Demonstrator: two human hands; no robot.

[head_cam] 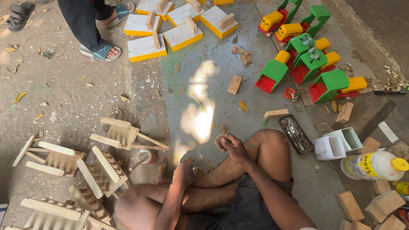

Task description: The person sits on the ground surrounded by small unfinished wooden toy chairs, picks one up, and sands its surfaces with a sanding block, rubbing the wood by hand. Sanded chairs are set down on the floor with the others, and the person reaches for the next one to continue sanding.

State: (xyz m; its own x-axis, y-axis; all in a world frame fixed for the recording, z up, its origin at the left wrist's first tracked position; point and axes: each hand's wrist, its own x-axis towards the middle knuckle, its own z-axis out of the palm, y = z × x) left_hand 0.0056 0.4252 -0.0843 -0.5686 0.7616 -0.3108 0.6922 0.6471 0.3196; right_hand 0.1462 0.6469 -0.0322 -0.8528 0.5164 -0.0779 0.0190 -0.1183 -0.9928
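Unpainted slatted wooden frames (106, 170) are laid in a cluster on the dusty floor (72, 102) at the lower left. White boards with yellow edges (183, 36), each topped by a small wood block, are grouped at the top. Painted toy pieces in green, red and yellow (306, 59) are lined up at the upper right. A dark tray of metal bits (295, 133) is placed beside a white open box (336, 145), and a white glue bottle with a yellow cap (375, 165) is laid on its side near loose wood blocks (370, 206). Another person's sandalled feet (104, 51) are seen at the top left.
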